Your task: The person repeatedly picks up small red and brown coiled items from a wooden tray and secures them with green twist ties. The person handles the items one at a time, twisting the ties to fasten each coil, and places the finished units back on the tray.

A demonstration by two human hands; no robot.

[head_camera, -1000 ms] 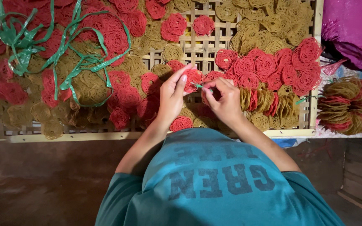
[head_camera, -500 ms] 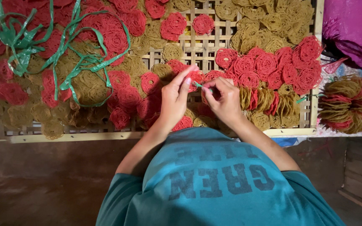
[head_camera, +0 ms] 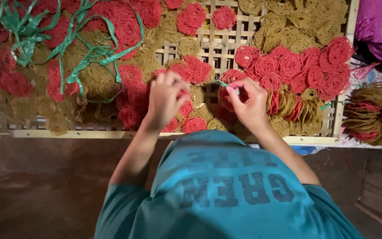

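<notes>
My right hand [head_camera: 249, 102] pinches the end of a thin green plastic strip [head_camera: 222, 83] between thumb and fingers, over a stack of red and tan noodle coils [head_camera: 284, 104] standing on edge. My left hand [head_camera: 164, 98] hovers over flat red coils [head_camera: 194, 71] a hand's width to the left, with its fingers bent down and blurred. Whether it grips a coil is unclear. Both hands are above a bamboo lattice tray [head_camera: 213, 44] covered with round red and tan coils. My teal shirt [head_camera: 226, 190] fills the bottom.
Loose green plastic strips [head_camera: 85, 53] lie tangled over coils at the tray's left. A tied bundle of tan and red coils [head_camera: 374, 115] sits outside the tray on the right, below a purple bag [head_camera: 381, 31]. The tray's front rail [head_camera: 67, 133] borders a dark brown floor.
My hands were together at the green strip. The left hand has pulled away to the left, and the right hand keeps hold of the strip.
</notes>
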